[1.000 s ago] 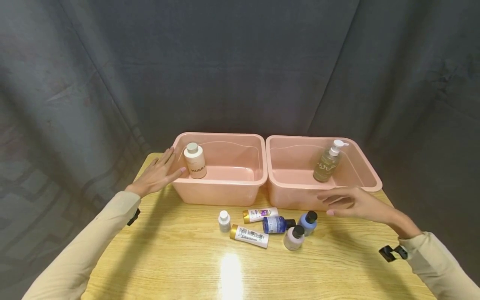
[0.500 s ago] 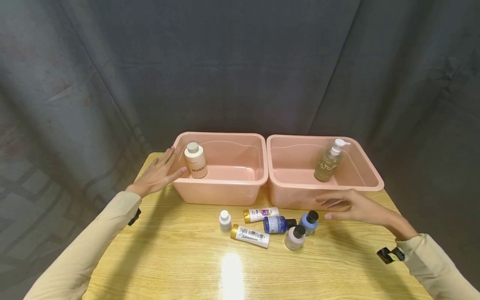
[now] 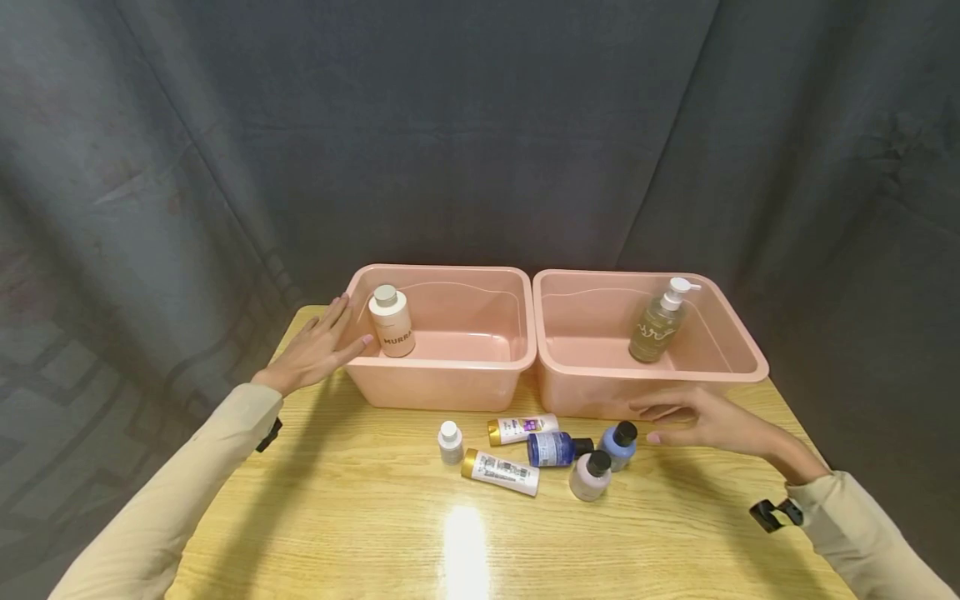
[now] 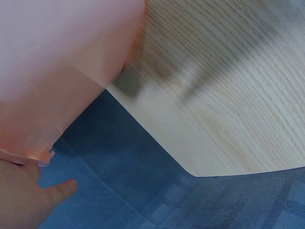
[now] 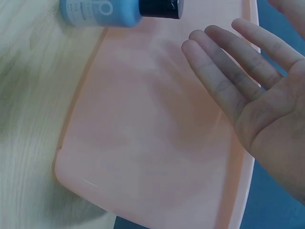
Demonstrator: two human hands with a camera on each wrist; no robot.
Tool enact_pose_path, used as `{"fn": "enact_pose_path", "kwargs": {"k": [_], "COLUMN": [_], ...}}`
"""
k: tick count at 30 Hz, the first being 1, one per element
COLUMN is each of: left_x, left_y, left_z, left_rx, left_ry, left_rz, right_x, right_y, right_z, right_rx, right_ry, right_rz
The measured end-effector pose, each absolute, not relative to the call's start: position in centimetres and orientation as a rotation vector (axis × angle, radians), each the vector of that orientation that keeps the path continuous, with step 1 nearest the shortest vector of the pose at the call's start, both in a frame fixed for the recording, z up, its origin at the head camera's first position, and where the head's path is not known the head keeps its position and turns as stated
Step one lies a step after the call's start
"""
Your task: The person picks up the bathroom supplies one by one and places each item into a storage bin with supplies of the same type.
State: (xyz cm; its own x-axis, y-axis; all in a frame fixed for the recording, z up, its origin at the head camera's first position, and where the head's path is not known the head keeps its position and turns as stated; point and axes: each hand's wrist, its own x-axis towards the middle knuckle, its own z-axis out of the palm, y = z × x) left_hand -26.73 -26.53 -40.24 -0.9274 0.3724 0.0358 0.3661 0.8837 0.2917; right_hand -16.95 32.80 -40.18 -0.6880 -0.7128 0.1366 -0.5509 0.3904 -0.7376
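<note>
My left hand (image 3: pixel 315 346) rests on the left rim of the left pink bin (image 3: pixel 435 386), its fingers stretched out. Inside that bin stands a white bottle (image 3: pixel 393 327) with a grey cap. My right hand (image 3: pixel 708 423), fingers relaxed and holding nothing, hovers in front of the right pink bin (image 3: pixel 585 392). Closest to it is a light blue bottle (image 3: pixel 617 450) with a black cap; the same blue bottle (image 5: pixel 102 12) shows at the top of the right wrist view. A green pump bottle (image 3: pixel 654 332) stands in the right bin.
On the wooden table (image 3: pixel 360 517) are a pale pink bottle (image 3: pixel 588 479), a dark blue bottle (image 3: pixel 550 449) lying down, two white tubes with gold caps, the front tube (image 3: pixel 504 472) and rear tube (image 3: pixel 525 428), and a small white bottle (image 3: pixel 450 446). A grey curtain (image 3: pixel 480 133) hangs behind.
My right hand has lowered slightly toward the table and shifted a little left, nearer the light blue bottle. The left hand stays on the bin's rim.
</note>
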Motion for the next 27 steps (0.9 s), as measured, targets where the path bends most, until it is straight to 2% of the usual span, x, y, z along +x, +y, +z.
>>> {"fn": "enact_pose_path", "kwargs": {"k": [8,27], "left_x": [-26.8,-26.7], "left_y": [-26.5,-26.4], "left_z": [-40.3,-40.2], "left_rx": [0.595,0.572], "left_ry": [3.020,3.016], "left_rz": [0.481,0.489], "right_x": [-17.2,-18.1], "right_y": [32.7,32.7], "right_z": [-40.7,-43.2], "right_rx": [-1.159,-0.998], "right_ry": [2.432,2.282], "right_rz": [-1.169,-1.223]}}
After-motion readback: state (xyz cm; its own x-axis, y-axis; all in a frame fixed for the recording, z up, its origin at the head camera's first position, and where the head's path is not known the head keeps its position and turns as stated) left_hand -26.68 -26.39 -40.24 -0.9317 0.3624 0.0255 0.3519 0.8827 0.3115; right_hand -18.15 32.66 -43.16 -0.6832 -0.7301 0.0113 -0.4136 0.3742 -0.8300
